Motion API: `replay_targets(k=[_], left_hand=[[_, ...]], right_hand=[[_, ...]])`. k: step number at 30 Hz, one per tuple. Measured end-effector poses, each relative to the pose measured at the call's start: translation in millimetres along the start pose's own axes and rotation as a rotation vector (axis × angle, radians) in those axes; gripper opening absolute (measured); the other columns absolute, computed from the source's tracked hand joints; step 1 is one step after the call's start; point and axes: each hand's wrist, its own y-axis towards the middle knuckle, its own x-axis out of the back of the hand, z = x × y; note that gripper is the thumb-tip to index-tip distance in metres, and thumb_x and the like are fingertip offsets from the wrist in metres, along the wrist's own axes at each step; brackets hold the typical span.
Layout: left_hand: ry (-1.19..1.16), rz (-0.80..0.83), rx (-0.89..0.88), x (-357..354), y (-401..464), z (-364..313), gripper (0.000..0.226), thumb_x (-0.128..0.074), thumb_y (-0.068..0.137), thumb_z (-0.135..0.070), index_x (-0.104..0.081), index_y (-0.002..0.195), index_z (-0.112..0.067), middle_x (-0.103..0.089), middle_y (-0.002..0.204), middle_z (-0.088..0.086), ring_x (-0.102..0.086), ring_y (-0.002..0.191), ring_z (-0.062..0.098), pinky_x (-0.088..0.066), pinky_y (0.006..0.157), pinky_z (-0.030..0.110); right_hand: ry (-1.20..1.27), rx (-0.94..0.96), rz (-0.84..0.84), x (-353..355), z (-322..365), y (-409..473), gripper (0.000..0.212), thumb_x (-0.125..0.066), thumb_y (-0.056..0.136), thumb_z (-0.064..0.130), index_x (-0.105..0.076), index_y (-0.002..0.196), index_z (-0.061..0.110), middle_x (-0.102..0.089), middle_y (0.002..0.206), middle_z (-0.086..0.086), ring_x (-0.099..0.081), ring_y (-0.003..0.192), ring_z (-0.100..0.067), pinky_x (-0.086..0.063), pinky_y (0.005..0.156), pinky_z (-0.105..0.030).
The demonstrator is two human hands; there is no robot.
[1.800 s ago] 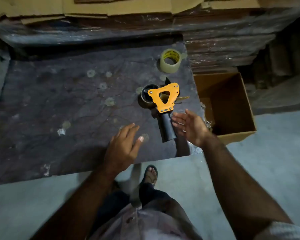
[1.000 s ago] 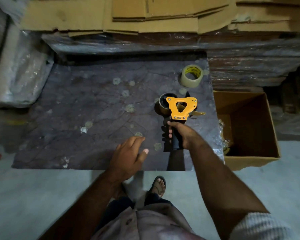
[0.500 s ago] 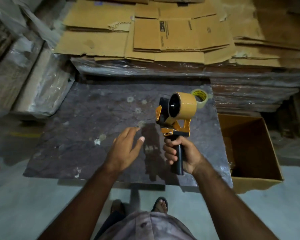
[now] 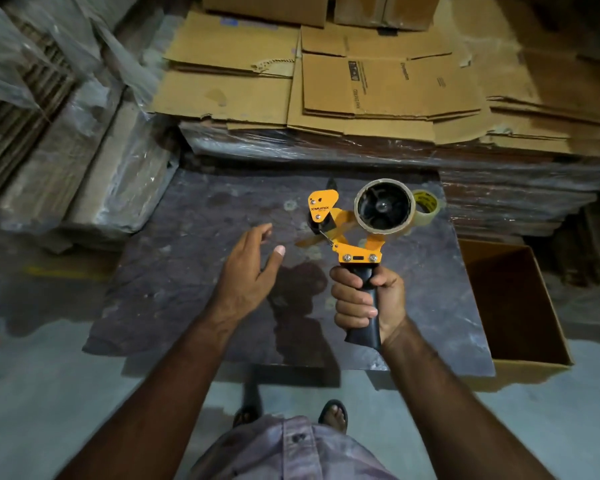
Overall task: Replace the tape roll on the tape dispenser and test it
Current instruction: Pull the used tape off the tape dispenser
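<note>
An orange tape dispenser (image 4: 347,233) with a black handle is held upright above the dark table (image 4: 187,289). My right hand (image 4: 366,301) is wrapped around its handle. A nearly spent roll, little more than a brown core (image 4: 385,206), sits on its black hub, open side facing me. A fresh clear tape roll (image 4: 426,206) with a yellow core label lies on the table behind it, partly hidden by the dispenser. My left hand (image 4: 248,271) hovers open to the dispenser's left, fingers spread, touching nothing.
An open cardboard box (image 4: 513,306) stands on the floor at the table's right edge. Flattened cartons (image 4: 361,84) on plastic-wrapped stacks rise behind the table. Wrapped bundles (image 4: 66,150) lean at the left. My sandalled feet (image 4: 333,414) stand on grey floor by the table's near edge.
My right hand gripped the dispenser's handle on the table, lifted it upright and turned it so the roll's open side faces me. My left hand stayed open, drifting slightly up.
</note>
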Motion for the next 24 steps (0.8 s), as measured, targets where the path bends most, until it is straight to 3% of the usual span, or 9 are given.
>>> replay_targets(k=[3, 6, 9, 12, 17, 20, 24], left_hand=[[-0.037, 0.005, -0.03, 16.6, 3.4, 6.5, 0.052, -0.053, 0.095, -0.041, -0.053, 0.136, -0.008, -0.062, 0.132, 0.008, -0.059, 0.121, 0.017, -0.049, 0.101, 0.033], [-0.081, 0.059, -0.082, 32.3, 6.1, 8.4, 0.057, -0.063, 0.089, -0.046, -0.055, 0.134, -0.013, -0.061, 0.132, 0.002, -0.058, 0.118, 0.011, -0.045, 0.092, 0.016], [-0.072, 0.127, -0.195, 43.3, 9.6, 10.7, 0.066, -0.071, 0.079, -0.053, -0.055, 0.133, -0.018, -0.059, 0.13, -0.004, -0.057, 0.115, 0.006, -0.041, 0.091, 0.01], [-0.039, 0.147, -0.294, 47.8, 17.0, 12.1, 0.06, -0.076, 0.077, -0.05, -0.061, 0.123, -0.014, -0.061, 0.121, -0.004, -0.056, 0.11, 0.005, -0.037, 0.09, 0.004], [-0.057, 0.1, -0.412, 55.7, 33.1, 7.2, 0.013, -0.075, 0.084, -0.022, -0.065, 0.09, -0.015, -0.065, 0.099, -0.005, -0.062, 0.097, 0.009, -0.05, 0.083, 0.027], [-0.073, 0.126, -0.455, 61.8, 43.7, -2.9, 0.009, -0.071, 0.085, -0.014, -0.063, 0.085, -0.015, -0.066, 0.089, -0.008, -0.061, 0.087, 0.007, -0.049, 0.077, 0.03], [-0.154, 0.161, -0.444, 68.9, 61.7, -15.4, 0.009, -0.068, 0.089, -0.015, -0.06, 0.086, -0.018, -0.072, 0.095, -0.007, -0.07, 0.093, 0.01, -0.058, 0.085, 0.043]], right_hand=[[0.002, -0.004, -0.004, -8.3, -14.8, 9.6, 0.023, -0.052, 0.064, 0.024, -0.032, 0.073, 0.016, -0.035, 0.05, 0.004, -0.028, 0.032, -0.008, -0.025, 0.039, -0.022], [0.0, -0.006, 0.004, -16.2, -29.8, 18.9, 0.023, -0.053, 0.065, 0.023, -0.033, 0.073, 0.015, -0.037, 0.049, 0.004, -0.031, 0.031, -0.009, -0.03, 0.039, -0.021], [0.012, 0.019, 0.013, -23.3, -44.3, 27.1, 0.024, -0.056, 0.067, 0.023, -0.034, 0.073, 0.015, -0.038, 0.05, 0.003, -0.031, 0.031, -0.009, -0.032, 0.04, -0.021], [0.015, 0.054, 0.015, -27.8, -56.3, 32.1, 0.024, -0.055, 0.067, 0.025, -0.033, 0.074, 0.015, -0.036, 0.049, 0.004, -0.028, 0.031, -0.007, -0.031, 0.039, -0.02], [-0.016, 0.086, 0.034, -36.3, -61.7, 35.0, 0.022, -0.053, 0.069, 0.026, -0.035, 0.074, 0.015, -0.038, 0.05, 0.003, -0.028, 0.031, -0.006, -0.032, 0.04, -0.02], [-0.046, 0.101, 0.074, -45.0, -57.2, 36.0, 0.023, -0.055, 0.071, 0.026, -0.036, 0.075, 0.014, -0.039, 0.05, 0.003, -0.03, 0.031, -0.007, -0.034, 0.04, -0.019], [-0.065, 0.18, 0.034, -53.3, -41.6, 37.4, 0.026, -0.058, 0.082, 0.03, -0.041, 0.082, 0.01, -0.04, 0.055, 0.0, -0.036, 0.036, -0.01, -0.038, 0.041, -0.023]])
